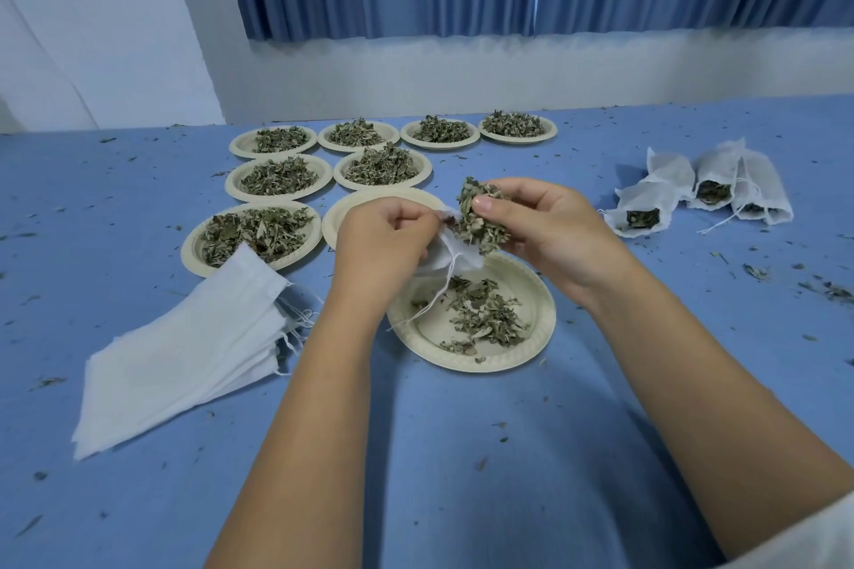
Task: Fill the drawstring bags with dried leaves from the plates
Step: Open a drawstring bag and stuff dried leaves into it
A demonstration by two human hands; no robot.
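Observation:
My left hand (383, 240) grips the mouth of a white drawstring bag (455, 255), whose strings dangle over the near plate (531, 340). My right hand (550, 224) holds a clump of dried leaves (478, 213) right beside the bag's opening. The near plate is cream-coloured and has loose leaves scattered across it. Both hands hover above that plate's far rim.
Several cream plates heaped with leaves (277, 176) stand behind and to the left. One plate (351, 210) behind my left hand is mostly hidden. A stack of flat white bags (185, 356) lies at the left. Three filled bags (702, 189) lie at the right. Leaf crumbs dot the blue table (462, 453).

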